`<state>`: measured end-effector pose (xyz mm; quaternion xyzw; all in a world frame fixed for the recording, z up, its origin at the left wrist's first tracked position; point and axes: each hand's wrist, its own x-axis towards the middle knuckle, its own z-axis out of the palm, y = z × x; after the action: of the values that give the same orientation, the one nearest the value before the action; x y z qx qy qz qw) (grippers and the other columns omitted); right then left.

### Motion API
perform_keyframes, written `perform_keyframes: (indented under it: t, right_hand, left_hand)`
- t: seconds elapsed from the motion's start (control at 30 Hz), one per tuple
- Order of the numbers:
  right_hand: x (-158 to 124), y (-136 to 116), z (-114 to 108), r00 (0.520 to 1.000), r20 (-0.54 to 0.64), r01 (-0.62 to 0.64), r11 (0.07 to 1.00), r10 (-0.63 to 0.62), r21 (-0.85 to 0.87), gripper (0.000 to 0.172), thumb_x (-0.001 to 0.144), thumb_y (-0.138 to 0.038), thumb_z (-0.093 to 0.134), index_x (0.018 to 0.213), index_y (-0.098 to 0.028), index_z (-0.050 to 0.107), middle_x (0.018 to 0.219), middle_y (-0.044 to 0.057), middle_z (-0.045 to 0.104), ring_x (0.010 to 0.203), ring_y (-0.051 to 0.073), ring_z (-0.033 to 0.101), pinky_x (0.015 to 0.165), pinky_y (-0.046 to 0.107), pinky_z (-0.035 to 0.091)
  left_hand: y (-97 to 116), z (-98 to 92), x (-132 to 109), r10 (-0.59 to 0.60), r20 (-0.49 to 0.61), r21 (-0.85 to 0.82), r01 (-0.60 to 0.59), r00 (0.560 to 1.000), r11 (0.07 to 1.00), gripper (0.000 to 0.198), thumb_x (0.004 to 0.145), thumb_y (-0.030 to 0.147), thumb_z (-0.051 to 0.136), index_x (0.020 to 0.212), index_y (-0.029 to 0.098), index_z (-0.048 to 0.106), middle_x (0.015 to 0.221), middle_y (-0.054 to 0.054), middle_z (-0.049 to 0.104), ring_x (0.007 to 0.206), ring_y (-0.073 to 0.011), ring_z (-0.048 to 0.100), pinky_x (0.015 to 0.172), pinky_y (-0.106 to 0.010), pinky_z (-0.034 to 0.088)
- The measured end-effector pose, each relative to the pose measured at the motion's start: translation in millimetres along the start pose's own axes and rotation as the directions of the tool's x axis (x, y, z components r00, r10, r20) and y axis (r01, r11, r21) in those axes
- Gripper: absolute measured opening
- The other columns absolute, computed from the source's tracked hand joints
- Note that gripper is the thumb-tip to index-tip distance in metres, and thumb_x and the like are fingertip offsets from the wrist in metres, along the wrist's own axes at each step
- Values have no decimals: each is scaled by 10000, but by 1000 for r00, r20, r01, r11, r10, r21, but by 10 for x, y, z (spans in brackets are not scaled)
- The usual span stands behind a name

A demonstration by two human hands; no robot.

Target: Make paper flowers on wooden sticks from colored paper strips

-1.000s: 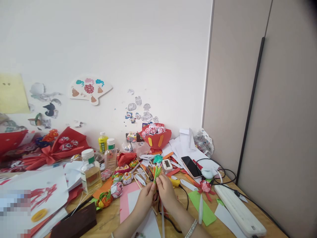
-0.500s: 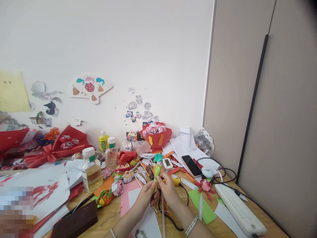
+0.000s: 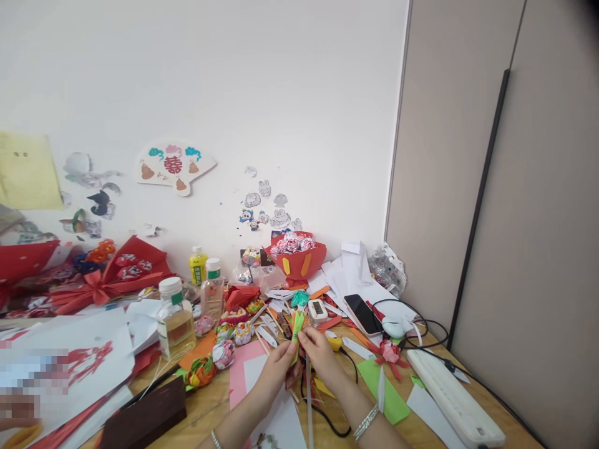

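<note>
Both of my hands meet over the middle of the cluttered wooden table. My left hand and my right hand pinch the base of a small paper flower with green and orange petals, which stands upright between the fingertips. Each wrist wears a bracelet. A white stick runs down from under my right hand toward me. Pink and white sheets lie beneath my left forearm.
Glue bottles stand left of the hands among rolled paper flowers. A red paper bouquet sits by the wall. A phone, a white mouse, cables and a white power strip lie to the right. Red paper crafts fill the left side.
The hands and the flower have stayed almost in place, fingers shifting slightly at its base. The view has drifted a little, so everything sits slightly to the right.
</note>
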<state>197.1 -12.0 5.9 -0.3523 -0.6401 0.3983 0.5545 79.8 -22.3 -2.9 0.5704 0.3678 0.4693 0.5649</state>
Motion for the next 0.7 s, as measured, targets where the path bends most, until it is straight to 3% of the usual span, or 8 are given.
perform_keyframes:
  t: [0.17, 0.3, 0.37, 0.43, 0.53, 0.6, 0.7]
  right_hand:
    - [-9, 15, 25, 999, -43, 0, 1000, 0, 14, 310, 802, -440, 507, 623, -203, 417, 597, -46, 412, 580, 122, 409, 558, 234, 350]
    - [-9, 14, 21, 1000, -22, -13, 999, 14, 31, 276, 811, -426, 504, 666, -193, 484, 626, -30, 475, 623, 138, 466, 586, 245, 389]
    - [-8, 14, -9, 999, -49, 6, 1000, -7, -28, 206, 826, -387, 496, 818, -189, 552, 759, 5, 557, 722, 160, 519, 660, 267, 424]
    - [-8, 16, -54, 990, -100, 77, 983, -95, -168, 265, 824, -311, 507, 1068, -210, 526, 990, 47, 579, 895, 189, 534, 781, 311, 433]
    - [-11, 9, -119, 956, -18, 249, 846, -292, -471, 440, 787, -163, 512, 1216, -239, 448, 1212, 74, 501, 1115, 229, 446, 947, 402, 358]
    - [-12, -8, -142, 936, 90, 321, 725, -340, -609, 434, 756, -97, 499, 1171, -222, 487, 1194, 86, 509, 1123, 251, 435, 960, 440, 343]
    - [-16, -60, -153, 945, 71, 267, 629, -319, -730, 324, 732, -92, 521, 1040, -189, 542, 1030, 96, 540, 987, 265, 482, 855, 439, 411]
  left_hand:
    - [-40, 10, 15, -1, 74, -62, 5, 997, 998, 527, 649, 715, 509, 620, 199, 407, 376, 97, 404, 266, -44, 316, 313, -186, 225]
    - [17, -2, -7, -19, 27, -7, 19, 999, 1000, 529, 628, 717, 524, 631, 198, 420, 383, 97, 424, 275, -42, 305, 319, -186, 216]
    - [55, -25, -17, -25, -40, 63, 28, 999, 998, 523, 619, 707, 541, 622, 198, 419, 392, 94, 444, 279, -43, 310, 326, -188, 220]
    - [80, -51, -17, -18, -105, 130, 31, 994, 991, 512, 614, 689, 560, 614, 197, 421, 405, 91, 457, 286, -43, 311, 333, -189, 219]
    - [86, -71, -4, 5, -161, 200, 28, 987, 979, 510, 598, 692, 563, 606, 202, 424, 390, 98, 427, 292, -51, 300, 332, -194, 200]
    - [78, -67, 2, 8, -168, 233, 32, 986, 972, 518, 580, 706, 562, 598, 209, 415, 383, 105, 398, 293, -57, 291, 331, -201, 191]
    - [63, -48, -10, 34, -147, 268, 7, 989, 963, 516, 600, 715, 534, 601, 211, 419, 400, 99, 398, 318, -69, 300, 353, -213, 197]
